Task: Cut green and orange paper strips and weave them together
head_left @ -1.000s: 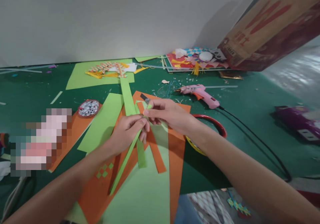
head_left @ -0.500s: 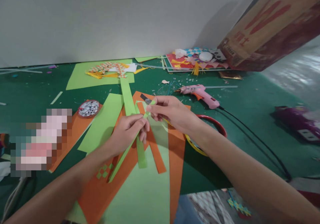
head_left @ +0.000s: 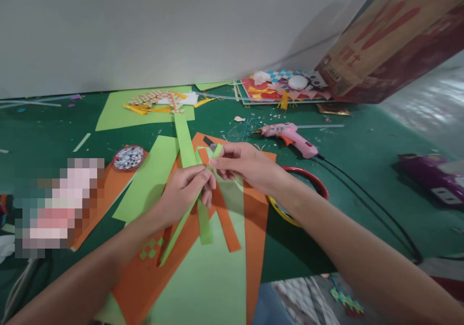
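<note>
Both hands meet over a pile of orange paper (head_left: 253, 228) and light green paper (head_left: 213, 276) on the green table. My left hand (head_left: 186, 189) pinches a narrow green paper strip (head_left: 177, 235) that slants down to the left. My right hand (head_left: 246, 163) pinches the upper end of the same strip, fingers closed on it. Under the hands lie a loose orange strip (head_left: 226, 221), a short green strip (head_left: 205, 223) and a long green strip (head_left: 184, 141). A small woven green-and-orange patch (head_left: 152, 247) sits on the orange sheet.
A pink glue gun (head_left: 290, 136) with a black cord (head_left: 377, 209) lies to the right. A red-rimmed dish (head_left: 311, 182) sits behind my right wrist. A tray of googly eyes (head_left: 128, 156) is at left. Woven paper crafts (head_left: 159, 98), a cardboard box (head_left: 391, 44) and a purple object (head_left: 431, 175) lie around.
The strip's lower end has been drawn up and in toward the hands. My right hand shifted slightly up, then back; both hands keep their pinch.
</note>
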Available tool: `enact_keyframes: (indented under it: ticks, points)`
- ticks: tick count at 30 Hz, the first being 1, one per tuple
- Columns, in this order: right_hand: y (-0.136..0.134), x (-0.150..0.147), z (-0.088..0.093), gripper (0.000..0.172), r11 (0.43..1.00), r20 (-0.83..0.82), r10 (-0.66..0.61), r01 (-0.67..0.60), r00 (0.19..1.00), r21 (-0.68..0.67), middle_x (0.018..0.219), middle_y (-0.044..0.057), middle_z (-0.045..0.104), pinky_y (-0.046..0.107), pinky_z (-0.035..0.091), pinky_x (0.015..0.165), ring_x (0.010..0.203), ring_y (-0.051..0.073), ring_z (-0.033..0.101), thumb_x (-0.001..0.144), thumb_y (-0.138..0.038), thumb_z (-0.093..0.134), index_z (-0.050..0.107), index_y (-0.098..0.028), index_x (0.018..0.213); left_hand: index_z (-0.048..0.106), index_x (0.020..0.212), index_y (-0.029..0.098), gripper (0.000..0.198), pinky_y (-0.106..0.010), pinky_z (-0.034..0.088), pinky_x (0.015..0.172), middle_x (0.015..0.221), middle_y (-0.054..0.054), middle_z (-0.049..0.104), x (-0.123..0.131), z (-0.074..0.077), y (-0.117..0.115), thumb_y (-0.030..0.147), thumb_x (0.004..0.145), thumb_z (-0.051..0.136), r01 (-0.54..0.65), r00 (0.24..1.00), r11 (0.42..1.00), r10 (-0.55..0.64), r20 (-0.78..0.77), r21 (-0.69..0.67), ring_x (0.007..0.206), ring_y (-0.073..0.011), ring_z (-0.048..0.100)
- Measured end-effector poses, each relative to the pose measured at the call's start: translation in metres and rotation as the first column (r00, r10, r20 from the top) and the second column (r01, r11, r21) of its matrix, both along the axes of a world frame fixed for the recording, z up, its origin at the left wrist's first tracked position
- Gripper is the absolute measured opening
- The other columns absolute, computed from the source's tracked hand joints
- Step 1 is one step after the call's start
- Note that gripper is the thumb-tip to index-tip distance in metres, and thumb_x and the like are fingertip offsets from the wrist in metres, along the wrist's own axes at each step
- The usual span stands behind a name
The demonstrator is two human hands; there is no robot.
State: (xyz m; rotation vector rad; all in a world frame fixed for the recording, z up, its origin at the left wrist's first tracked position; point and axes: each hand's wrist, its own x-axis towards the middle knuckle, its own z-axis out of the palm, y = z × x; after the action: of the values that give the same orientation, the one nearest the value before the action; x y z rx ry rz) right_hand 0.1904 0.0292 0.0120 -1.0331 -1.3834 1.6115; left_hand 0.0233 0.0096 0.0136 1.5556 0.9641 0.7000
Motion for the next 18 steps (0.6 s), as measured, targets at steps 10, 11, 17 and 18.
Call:
enact_keyframes:
  ticks: [10, 11, 17, 18]
  points:
    - [-0.0004, 0.0015, 0.0031, 0.027, 0.995, -0.007, -0.097, 0.097, 0.995, -0.002, 0.051, -0.005, 0.050, 0.024, 0.033, 0.052, 0.049, 0.007, 0.044, 0.068, -0.034, 0.073, 0.054, -0.017, 0.058, 0.048, 0.063, 0.018, 0.026, -0.022, 0.043, 0.052, 0.044, 0.006, 0.046, -0.0008, 0.0017, -0.0008, 0.017, 0.086, 0.035, 0.014, 0.999, 1.000, -0.014, -0.032, -0.016, 0.045, -0.0099, 0.055]
    - [-0.0005, 0.0014, 0.0032, 0.027, 0.996, -0.012, -0.094, 0.094, 0.995, -0.002, 0.051, -0.005, 0.049, 0.024, 0.033, 0.052, 0.049, 0.007, 0.044, 0.068, -0.034, 0.072, 0.053, -0.017, 0.058, 0.048, 0.063, 0.018, 0.027, -0.021, 0.043, 0.052, 0.044, 0.006, 0.046, -0.0009, 0.0018, -0.0008, 0.017, 0.086, 0.035, 0.014, 0.999, 1.000, -0.014, -0.034, -0.014, 0.045, -0.0099, 0.055]
    - [-0.0012, -0.0001, -0.0017, 0.027, 1.000, 0.019, -0.017, 0.017, 1.000, 0.005, 0.053, -0.004, 0.052, 0.023, 0.034, 0.050, 0.050, 0.007, 0.046, 0.068, -0.034, 0.073, 0.054, -0.017, 0.060, 0.049, 0.063, 0.018, 0.025, -0.022, 0.044, 0.051, 0.044, 0.006, 0.047, -0.0006, 0.0018, -0.0007, 0.016, 0.085, 0.035, 0.003, 0.999, 1.000, -0.004, -0.038, -0.021, 0.045, -0.0104, 0.055]
    - [-0.0011, -0.0002, -0.0025, 0.026, 1.000, 0.026, -0.009, 0.009, 1.000, 0.007, 0.053, -0.004, 0.052, 0.023, 0.034, 0.050, 0.051, 0.007, 0.046, 0.069, -0.033, 0.073, 0.055, -0.017, 0.060, 0.049, 0.064, 0.018, 0.025, -0.022, 0.044, 0.051, 0.044, 0.006, 0.046, -0.0005, 0.0018, -0.0007, 0.016, 0.085, 0.035, 0.003, 0.999, 1.000, -0.004, -0.037, -0.025, 0.045, -0.0104, 0.055]
